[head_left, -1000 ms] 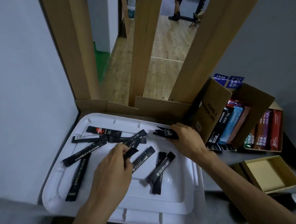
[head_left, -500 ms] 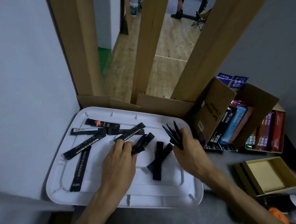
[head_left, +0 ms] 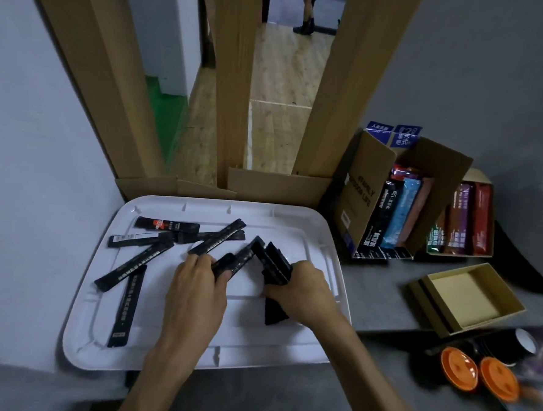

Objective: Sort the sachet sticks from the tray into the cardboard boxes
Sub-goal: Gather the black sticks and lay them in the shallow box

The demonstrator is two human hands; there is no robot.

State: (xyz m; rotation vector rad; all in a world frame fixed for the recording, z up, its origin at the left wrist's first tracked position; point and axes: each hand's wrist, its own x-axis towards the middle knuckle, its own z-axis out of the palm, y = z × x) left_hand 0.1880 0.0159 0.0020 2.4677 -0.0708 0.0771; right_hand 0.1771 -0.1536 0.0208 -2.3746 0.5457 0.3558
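the left hand (head_left: pixel 195 283) and right hand (head_left: pixel 300 291) are bare, forearms uncovered too.

The right grip (head_left: pixel 300 289) wraps the middle of a fanned bundle of black sachet sticks (head_left: pixel 274 262), so their number cannot be told. The left grip (head_left: pixel 195 283) hides the near end of a single black sachet stick (head_left: pixel 240 259). Both forearms run off the bottom edge. At the lower right, two round orange lids (head_left: pixel 459 367) and a purplish object (head_left: pixel 540 364) are blurred, and the right edge cuts the object off. The top edge cuts off a standing person (head_left: pixel 307 13) above the legs.
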